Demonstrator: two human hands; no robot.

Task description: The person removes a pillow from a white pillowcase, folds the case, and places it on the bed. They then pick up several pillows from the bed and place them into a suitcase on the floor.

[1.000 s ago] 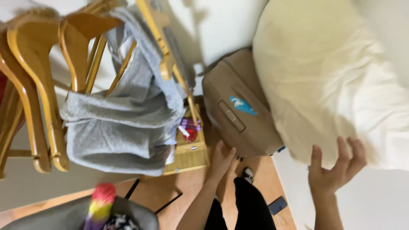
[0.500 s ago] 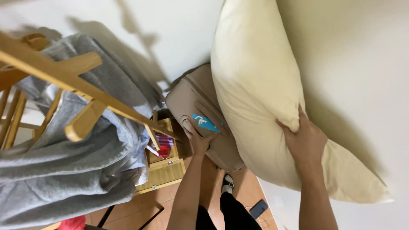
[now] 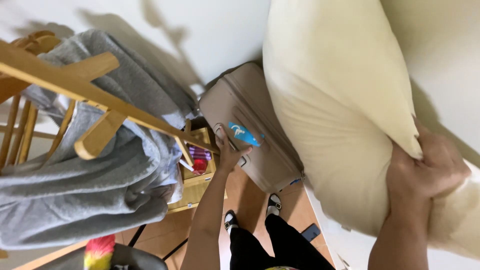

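right hand (image 3: 425, 167) is clamping the big cream fabric pillow (image 3: 340, 125), lifted at right; left hand (image 3: 231, 152), fingers curled, is touching the beige hard-shell suitcase (image 3: 250, 130) handle beside it, still standing upright.

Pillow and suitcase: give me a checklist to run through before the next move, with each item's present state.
1. Right hand has a grip on the cream pillow: ok, fingers pinch its edge.
2. Left hand on the beige suitcase: ok, it touches the handle area; whether it grips cannot tell.
3. Suitcase standing steady: cannot tell, its base is partly hidden.
4. Pillow apart from the wooden rack with grey clothes: ok, the suitcase lies between.
5. Floor by the feet free of obstacles: not ok, a small dark flat object lies beside them.
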